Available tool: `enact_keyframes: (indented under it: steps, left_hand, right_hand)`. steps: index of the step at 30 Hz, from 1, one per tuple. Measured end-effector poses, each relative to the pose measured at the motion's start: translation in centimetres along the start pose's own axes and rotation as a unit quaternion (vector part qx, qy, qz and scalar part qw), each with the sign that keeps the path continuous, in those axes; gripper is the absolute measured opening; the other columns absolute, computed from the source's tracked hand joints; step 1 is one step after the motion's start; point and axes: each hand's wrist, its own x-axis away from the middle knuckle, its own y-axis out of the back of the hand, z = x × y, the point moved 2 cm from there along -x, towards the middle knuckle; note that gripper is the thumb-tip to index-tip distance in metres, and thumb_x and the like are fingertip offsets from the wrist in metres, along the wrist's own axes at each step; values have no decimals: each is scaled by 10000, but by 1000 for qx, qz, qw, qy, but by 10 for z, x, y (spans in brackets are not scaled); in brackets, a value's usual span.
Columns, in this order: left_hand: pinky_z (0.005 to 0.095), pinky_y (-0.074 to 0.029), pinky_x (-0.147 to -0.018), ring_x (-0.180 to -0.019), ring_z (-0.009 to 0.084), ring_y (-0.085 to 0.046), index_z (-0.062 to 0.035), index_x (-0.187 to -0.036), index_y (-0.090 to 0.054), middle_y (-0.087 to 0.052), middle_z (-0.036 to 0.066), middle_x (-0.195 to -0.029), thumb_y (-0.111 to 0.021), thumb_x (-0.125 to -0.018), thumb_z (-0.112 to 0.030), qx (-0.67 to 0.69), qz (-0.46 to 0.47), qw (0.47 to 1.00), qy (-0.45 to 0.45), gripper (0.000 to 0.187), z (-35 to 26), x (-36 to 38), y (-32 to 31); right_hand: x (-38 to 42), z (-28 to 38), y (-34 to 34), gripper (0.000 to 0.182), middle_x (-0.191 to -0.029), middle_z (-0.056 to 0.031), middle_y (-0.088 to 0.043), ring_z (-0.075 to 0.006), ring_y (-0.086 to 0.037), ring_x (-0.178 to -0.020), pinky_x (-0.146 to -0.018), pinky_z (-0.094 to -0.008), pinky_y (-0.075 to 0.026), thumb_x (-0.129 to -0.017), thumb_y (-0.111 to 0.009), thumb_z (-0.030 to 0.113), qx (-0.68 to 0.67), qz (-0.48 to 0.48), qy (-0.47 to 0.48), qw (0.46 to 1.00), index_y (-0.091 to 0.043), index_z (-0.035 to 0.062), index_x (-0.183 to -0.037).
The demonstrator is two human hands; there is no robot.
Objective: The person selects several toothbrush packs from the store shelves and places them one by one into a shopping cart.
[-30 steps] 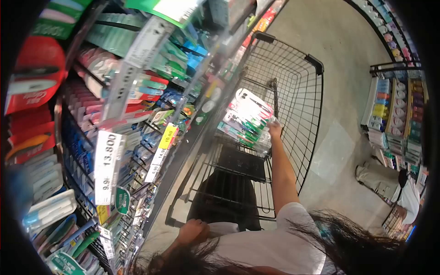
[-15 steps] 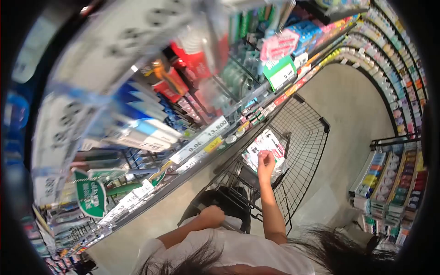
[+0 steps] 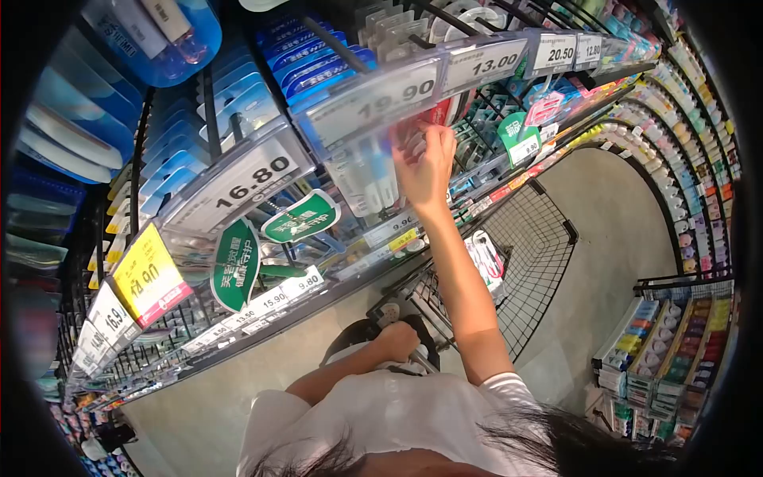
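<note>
My right hand [image 3: 427, 167] reaches up to the lower shelf, thumb and fingers apart at the front of a red package [image 3: 435, 114] hanging under the 13.00 price tag. Clear-and-white hanging packs [image 3: 362, 179] are just left of it. Down by my body, my left hand [image 3: 397, 342] is closed around the grey handle bar [image 3: 423, 364] of a black wire shopping cart [image 3: 539, 254]. A white package with red and black print [image 3: 485, 258] lies in the cart, partly covered by my right forearm.
Price strips such as a 16.80 tag [image 3: 246, 187] and a yellow tag [image 3: 151, 274] jut from the rack. Green leaf-shaped signs [image 3: 237, 265] stick out below. A curved, stocked shelf [image 3: 675, 143] and a low display [image 3: 668, 342] stand to the right.
My right hand has left the package in the cart and moved up and left to the hanging packs. The view has shifted along the rack; my left hand stays by the handle.
</note>
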Motion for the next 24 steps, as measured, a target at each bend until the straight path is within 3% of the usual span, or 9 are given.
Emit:
enact_keyframes:
  steps: [2,5,6,8,11,15,16,20,24]
  left_hand:
    - [363,-511,-617,-666,264,-643,-54,-664,-681,-641,118,-656,-665,-587,-230,0,-6,1000,0,193,0,2,3]
    - [362,-513,-625,-677,264,-645,-59,-681,-689,-646,118,-668,-676,-583,-256,-10,-7,1000,-1,221,1,0,5]
    - [361,-514,-628,-681,264,-646,-61,-688,-692,-648,117,-673,-680,-581,-265,-15,-5,1000,-2,231,1,2,7]
    - [359,-515,-635,-688,264,-647,-61,-697,-696,-651,116,-683,-683,-577,-270,-6,3,1000,0,241,0,1,9]
    - [358,-515,-646,-698,265,-649,-60,-708,-699,-655,117,-696,-689,-572,-278,-17,17,1000,-4,257,0,1,12]
    - [357,-514,-650,-700,263,-650,-61,-701,-698,-656,119,-699,-692,-564,-277,-28,14,999,-17,256,2,-1,9]
    - [357,-514,-650,-700,263,-650,-61,-699,-698,-656,120,-700,-690,-565,-275,-25,12,999,-15,253,3,-2,8]
    - [359,-511,-638,-692,264,-649,-62,-691,-696,-656,118,-700,-681,-580,-273,-26,5,1000,-11,238,4,-4,3]
    - [362,-505,-629,-694,261,-648,-69,-687,-695,-653,110,-691,-669,-618,-283,-37,29,999,-16,227,5,-6,3]
  right_hand:
    - [1,-3,-1,521,-945,-157,-493,-315,-459,-887,-757,-384,-408,-592,-779,109,-28,-18,-8,999,-497,7,-1018]
    - [8,-3,12,421,-908,-107,-551,-242,-521,-880,-765,-333,-435,-658,-748,65,-75,39,-116,990,-502,15,-996]
    - [11,-7,13,384,-915,-89,-568,-209,-537,-881,-770,-309,-440,-689,-726,50,-207,71,-172,960,-503,17,-999]
    - [19,-17,15,312,-928,-53,-604,-143,-568,-883,-779,-262,-451,-749,-684,18,-457,127,-267,839,-506,21,-1006]
    - [27,-21,35,243,-1011,-38,-614,-84,-573,-902,-803,-223,-450,-810,-626,-3,-522,143,-252,803,-509,28,-1020]
    - [37,-23,50,273,-1020,-51,-610,-79,-564,-899,-804,-231,-444,-811,-636,28,-586,161,-240,757,-512,24,-1054]
    - [38,-22,51,297,-914,-16,-591,-89,-556,-783,-733,-231,-446,-817,-645,67,-574,159,-229,770,-498,31,-1073]
    - [57,-25,67,324,-910,-13,-573,-93,-548,-795,-736,-242,-448,-801,-661,65,-553,162,-254,777,-494,34,-1077]
    - [123,-71,115,297,-899,-5,-566,-91,-545,-796,-740,-248,-448,-802,-656,60,-525,121,-354,764,-505,37,-1057]
